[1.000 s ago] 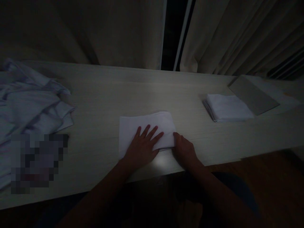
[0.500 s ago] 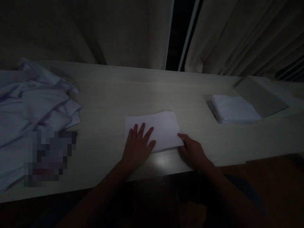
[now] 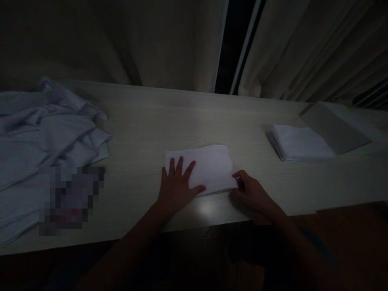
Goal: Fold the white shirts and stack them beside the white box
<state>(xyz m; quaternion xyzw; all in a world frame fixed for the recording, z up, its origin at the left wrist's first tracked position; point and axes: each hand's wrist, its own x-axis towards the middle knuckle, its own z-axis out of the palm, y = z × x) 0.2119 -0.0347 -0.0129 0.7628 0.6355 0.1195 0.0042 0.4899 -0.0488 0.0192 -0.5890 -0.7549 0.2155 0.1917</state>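
A folded white cloth [image 3: 210, 167] lies flat before me, its long side roughly along the table's front edge. My left hand [image 3: 178, 184] rests on its left part with the fingers spread, palm down, covering the near left corner. At the cloth's right edge, close to the near corner, my right hand [image 3: 247, 188] is closed in a pinch. Its index fingertip meets the edge; the thumb is mostly in shadow. Thin layers show along the cloth's near side.
To the right sits a stack of folded white cloth [image 3: 303, 143], beside a flat grey board [image 3: 336, 127]. A rumpled heap of pale cloth [image 3: 60, 133] covers the left end, with a blurred-out item [image 3: 72, 198] by it. Curtains [image 3: 166, 44] hang behind the pale table [image 3: 136, 133]. The light is dim.
The view has shifted slightly, so everything sits a little further right and lower. My left hand's fingers are spread wider, slightly further left on the cloth. My right fingers have curled in more.
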